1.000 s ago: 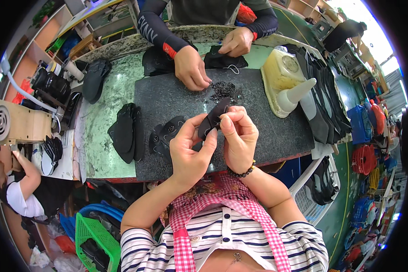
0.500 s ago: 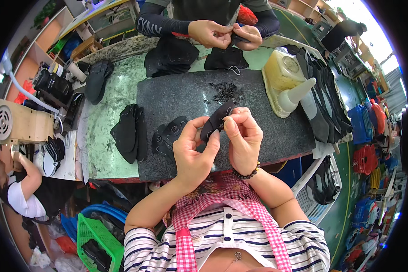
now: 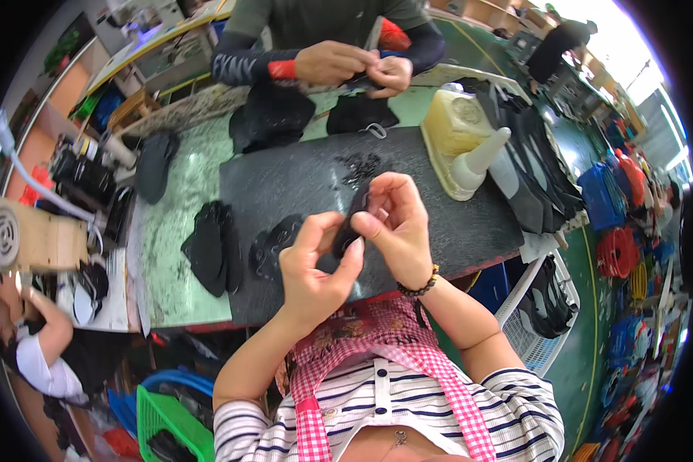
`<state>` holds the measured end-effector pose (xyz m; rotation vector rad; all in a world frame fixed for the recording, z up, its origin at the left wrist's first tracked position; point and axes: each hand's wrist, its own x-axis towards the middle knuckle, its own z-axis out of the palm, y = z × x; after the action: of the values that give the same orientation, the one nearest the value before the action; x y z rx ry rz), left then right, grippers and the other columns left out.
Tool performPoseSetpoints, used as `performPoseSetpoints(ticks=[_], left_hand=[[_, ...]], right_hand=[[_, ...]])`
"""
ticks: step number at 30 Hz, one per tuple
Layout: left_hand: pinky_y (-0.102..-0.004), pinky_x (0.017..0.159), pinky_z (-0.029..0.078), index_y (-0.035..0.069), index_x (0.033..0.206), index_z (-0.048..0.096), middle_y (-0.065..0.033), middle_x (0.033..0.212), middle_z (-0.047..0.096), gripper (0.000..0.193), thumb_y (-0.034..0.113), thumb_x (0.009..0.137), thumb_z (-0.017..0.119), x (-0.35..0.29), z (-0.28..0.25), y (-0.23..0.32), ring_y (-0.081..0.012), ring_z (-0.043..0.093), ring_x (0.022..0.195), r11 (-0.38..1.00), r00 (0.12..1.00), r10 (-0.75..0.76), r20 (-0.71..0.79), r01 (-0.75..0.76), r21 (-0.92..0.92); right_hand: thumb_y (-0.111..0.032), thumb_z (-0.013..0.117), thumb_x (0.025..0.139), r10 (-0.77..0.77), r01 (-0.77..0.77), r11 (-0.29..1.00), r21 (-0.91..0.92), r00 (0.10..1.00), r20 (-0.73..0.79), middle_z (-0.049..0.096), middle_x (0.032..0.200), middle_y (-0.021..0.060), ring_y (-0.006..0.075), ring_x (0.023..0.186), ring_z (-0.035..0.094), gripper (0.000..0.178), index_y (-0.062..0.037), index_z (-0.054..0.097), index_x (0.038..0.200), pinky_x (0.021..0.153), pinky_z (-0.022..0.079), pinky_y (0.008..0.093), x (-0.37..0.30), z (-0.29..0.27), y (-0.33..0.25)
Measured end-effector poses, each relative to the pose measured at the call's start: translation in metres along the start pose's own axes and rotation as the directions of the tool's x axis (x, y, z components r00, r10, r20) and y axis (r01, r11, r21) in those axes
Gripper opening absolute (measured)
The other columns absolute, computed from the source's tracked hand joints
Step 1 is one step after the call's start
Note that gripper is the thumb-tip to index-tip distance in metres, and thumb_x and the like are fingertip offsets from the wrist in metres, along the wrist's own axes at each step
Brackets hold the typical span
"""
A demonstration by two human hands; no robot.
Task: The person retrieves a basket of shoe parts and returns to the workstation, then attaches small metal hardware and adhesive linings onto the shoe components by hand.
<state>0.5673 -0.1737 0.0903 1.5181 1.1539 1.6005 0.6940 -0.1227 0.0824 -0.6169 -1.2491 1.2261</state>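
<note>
L hand & R hand both pinching blk pc, partly hidden btwn them, details blurred

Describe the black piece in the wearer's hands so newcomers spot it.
Find the dark grey mat on the pale green tabletop. Over its middle, the wearer's left hand and right hand pinch the black piece. Unlike the black stack lying to its left, it is held up.
</note>
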Motion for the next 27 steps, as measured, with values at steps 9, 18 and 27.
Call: performPoseSetpoints(ticks=[9,18,27], left_hand=[[-0.0293,0.066,0.051,0.001,0.089,0.06,-0.0113,0.088,0.059,0.023,-0.007,0.069,0.065,0.021,-0.039,0.013,-0.0272,0.062,0.076,0.522,0.721,0.609,0.33,-0.678,0.518],[-0.0292,0.056,0.056,0.003,0.082,0.059,-0.0106,0.086,0.057,0.016,-0.004,0.069,0.064,0.018,-0.036,0.005,-0.0246,0.062,0.072,0.243,0.436,0.723,0.536,-0.887,0.392],[-0.028,0.053,0.054,0.001,0.083,0.059,-0.0126,0.085,0.056,0.016,-0.004,0.069,0.064,-0.002,-0.034,0.01,-0.0242,0.062,0.069,0.347,0.521,0.686,0.508,-0.848,0.401]], right_hand=[[-0.042,0.046,0.093,0.572,-0.654,0.752,0.086,0.711,0.409,0.062,0.069,0.0069,0.011,0.056,0.059,0.044,-0.0005,0.06,0.085,0.053,0.051,0.0219,-0.007,-0.013,-0.041],[-0.022,0.057,0.09,0.511,-0.65,0.76,0.019,0.615,0.6,0.063,0.077,0.0043,0.0074,0.063,0.062,0.024,0.0012,0.059,0.094,0.055,0.051,0.0211,-0.004,-0.028,-0.021],[-0.024,0.056,0.091,0.464,-0.581,0.803,0.132,0.749,0.474,0.06,0.073,0.0012,0.0047,0.059,0.057,0.023,-0.0007,0.058,0.093,0.051,0.047,0.019,-0.033,-0.014,-0.031]])
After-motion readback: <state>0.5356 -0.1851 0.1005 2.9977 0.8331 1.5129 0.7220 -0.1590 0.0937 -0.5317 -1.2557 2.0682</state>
